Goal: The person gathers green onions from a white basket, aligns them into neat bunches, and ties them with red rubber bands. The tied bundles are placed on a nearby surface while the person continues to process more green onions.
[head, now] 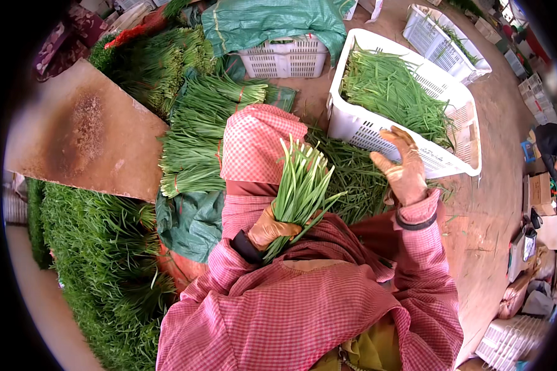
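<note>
My left hand (270,230), in a tan glove, is closed around a bunch of garlic chives (301,185) above my lap. Their pale cut ends point up and away from me, and the darker leaves hang below the fist. My gloved right hand (404,170) is raised with thumb and fingers apart and nothing in it. It hovers by the near side of a white plastic crate (371,126), and I cannot tell whether it touches the crate. Loose chives (394,88) fill much of that crate. Under and behind my hands lies a pile of loose green leaves (352,174).
Chive bundles tied with red bands (199,139) lie at my left on green woven sheeting (192,227). A brown board (88,134) rests beside more stacked greens (106,259). Beyond stand a covered crate (283,60) and another crate (438,44). Far right, a person (552,143) bends among boxes.
</note>
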Tool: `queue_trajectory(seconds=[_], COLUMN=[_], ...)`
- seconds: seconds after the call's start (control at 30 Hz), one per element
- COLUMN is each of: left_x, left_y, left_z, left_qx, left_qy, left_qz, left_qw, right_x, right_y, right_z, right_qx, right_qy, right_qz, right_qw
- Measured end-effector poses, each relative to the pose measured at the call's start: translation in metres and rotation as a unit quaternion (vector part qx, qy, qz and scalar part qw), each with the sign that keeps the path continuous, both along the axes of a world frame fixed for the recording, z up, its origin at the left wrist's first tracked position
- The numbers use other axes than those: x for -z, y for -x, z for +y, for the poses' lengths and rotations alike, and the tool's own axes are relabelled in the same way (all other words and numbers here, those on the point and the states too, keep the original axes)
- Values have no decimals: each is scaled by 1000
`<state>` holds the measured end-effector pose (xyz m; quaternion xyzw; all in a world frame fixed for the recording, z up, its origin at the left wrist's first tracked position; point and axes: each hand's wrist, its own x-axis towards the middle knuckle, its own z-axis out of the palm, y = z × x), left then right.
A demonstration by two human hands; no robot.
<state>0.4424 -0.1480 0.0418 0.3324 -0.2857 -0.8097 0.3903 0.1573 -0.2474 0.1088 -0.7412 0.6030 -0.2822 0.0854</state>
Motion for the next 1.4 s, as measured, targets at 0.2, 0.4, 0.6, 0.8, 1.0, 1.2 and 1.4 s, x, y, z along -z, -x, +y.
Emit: queue_trajectory(seconds=[0.2, 0.4, 0.6, 0.8, 1.0, 1.2, 1.4], left_x=[-2, 5, 13, 16, 18, 12, 9], left_y=[9, 3, 3, -2, 6, -2, -11], left_z=[0, -3, -5, -4, -3, -5, -25], left_qx=[5, 41, 59, 41, 5, 24, 32], left_qy=[15, 22, 23, 9, -5, 12, 0], left_qz=[-41, -1, -24, -18, -29, -8, 7], left_qw=[999, 999, 998, 999, 1000, 1000, 999], right_x=[49, 38, 60, 10, -3, 31, 50], right_y=[-48, 19, -32, -4, -55, -18, -19], right_z=[6, -53, -35, -65, -13, -60, 13], right_qx=[-216, 113, -110, 144, -61, 59, -61], right_qy=[-208, -70, -133, -122, 56, 20, -374], right_qz=[-218, -521, -213, -540, -3, -48, -447], right_qw=[929, 843, 962, 820, 997, 997, 810])
